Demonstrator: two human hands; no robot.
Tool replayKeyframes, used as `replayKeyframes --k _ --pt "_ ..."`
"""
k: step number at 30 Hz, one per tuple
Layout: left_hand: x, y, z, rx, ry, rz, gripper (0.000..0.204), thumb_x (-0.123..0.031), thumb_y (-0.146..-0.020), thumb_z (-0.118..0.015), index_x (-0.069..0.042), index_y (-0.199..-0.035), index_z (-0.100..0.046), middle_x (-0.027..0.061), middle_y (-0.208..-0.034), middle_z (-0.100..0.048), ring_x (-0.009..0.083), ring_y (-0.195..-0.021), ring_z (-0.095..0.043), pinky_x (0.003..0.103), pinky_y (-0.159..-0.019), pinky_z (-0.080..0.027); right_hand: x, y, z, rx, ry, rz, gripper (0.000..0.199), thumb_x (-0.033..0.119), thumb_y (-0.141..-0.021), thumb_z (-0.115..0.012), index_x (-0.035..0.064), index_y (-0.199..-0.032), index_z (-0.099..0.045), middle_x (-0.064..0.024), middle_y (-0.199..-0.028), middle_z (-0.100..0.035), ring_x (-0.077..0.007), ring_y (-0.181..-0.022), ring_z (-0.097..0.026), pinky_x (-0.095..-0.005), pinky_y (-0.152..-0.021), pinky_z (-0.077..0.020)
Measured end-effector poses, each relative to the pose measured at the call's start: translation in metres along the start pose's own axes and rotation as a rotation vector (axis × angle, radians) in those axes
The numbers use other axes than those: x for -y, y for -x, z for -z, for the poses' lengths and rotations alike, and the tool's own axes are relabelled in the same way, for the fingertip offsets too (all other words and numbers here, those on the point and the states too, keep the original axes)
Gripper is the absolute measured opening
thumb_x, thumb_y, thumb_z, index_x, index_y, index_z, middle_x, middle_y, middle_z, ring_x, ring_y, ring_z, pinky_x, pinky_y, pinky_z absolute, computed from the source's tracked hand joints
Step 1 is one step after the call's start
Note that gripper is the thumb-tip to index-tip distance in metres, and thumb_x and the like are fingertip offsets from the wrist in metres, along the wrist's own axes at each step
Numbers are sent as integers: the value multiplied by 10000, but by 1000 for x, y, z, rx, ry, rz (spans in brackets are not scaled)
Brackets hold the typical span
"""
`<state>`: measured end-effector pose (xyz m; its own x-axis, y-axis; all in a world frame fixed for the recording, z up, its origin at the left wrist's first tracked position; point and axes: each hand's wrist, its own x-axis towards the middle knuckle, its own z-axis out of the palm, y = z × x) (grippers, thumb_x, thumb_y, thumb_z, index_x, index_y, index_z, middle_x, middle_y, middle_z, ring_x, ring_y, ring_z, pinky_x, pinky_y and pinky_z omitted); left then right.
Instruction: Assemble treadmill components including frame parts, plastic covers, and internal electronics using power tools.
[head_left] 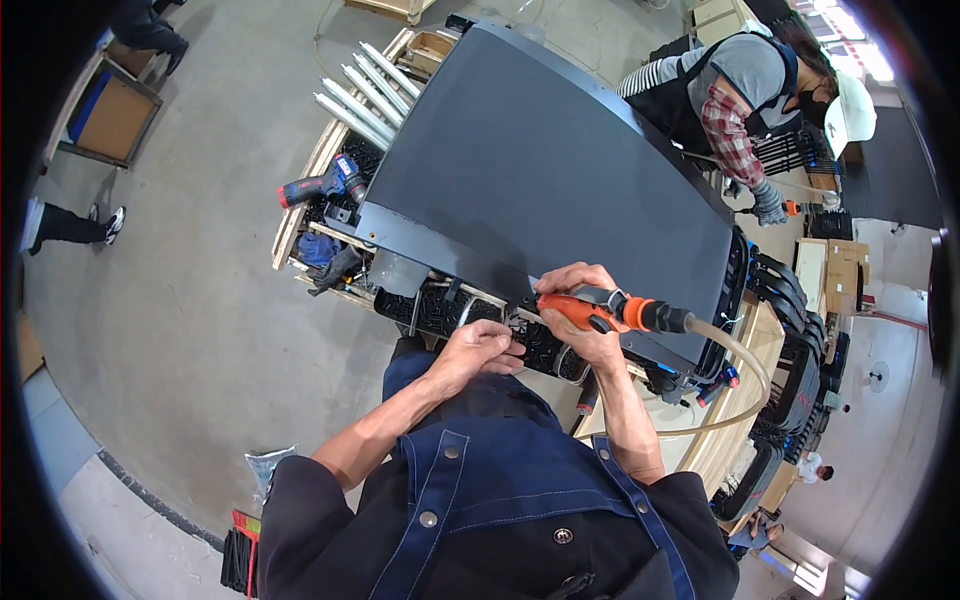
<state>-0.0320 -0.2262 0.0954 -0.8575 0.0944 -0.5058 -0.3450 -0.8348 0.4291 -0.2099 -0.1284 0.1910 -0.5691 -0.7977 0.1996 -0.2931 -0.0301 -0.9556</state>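
While the right hand point(580, 305) clenches an orange pneumatic screwdriver point(600, 312) at the large dark flat panel's point(540, 170) six-o'clock edge, the left hand point(478, 347) pinches a black plastic bracket point(450, 310) there; fastening appears underway; next, steady alignment.

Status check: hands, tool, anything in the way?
Right hand grips orange air tool. Left hand on black frame edge. Hose trails right; nothing blocking.

Orange tool point(590, 310) tip hidden behind right hand point(580, 310); perhaps a driver.
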Motion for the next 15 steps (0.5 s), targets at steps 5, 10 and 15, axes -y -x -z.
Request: replayKeyframes --k 5,10,15 --pt "14 -1 1 -95 -91 -97 288 -234 -988 -698 13 -1128 -649 115 -1017 -732 170 -898 -712 298 -818 -591 4 -7 7 12 23 -38 401 -111 -709 -746 41 -1061 -628 -129 -1092 -719 -219 -1000 -704 -366 -899 -566" --pt "22 3 -6 -202 97 -197 210 -201 -971 -719 -22 -1073 -675 64 -965 -724 146 -831 -712 258 -732 -599 9 -9 26 53 -254 113 519 -107 -727 -774 33 -1185 -575 -200 -1242 -653 -275 -1086 -690 -427 -955 -561" --pt "26 6 -17 -158 541 -309 171 -187 -977 -696 -56 -1080 -655 63 -979 -720 170 -846 -724 270 -735 -631 42 7 28 -96 -650 62 541 77 -771 -784 98 -1250 -534 -133 -1148 -617 -267 -995 -667 -511 -994 -526"
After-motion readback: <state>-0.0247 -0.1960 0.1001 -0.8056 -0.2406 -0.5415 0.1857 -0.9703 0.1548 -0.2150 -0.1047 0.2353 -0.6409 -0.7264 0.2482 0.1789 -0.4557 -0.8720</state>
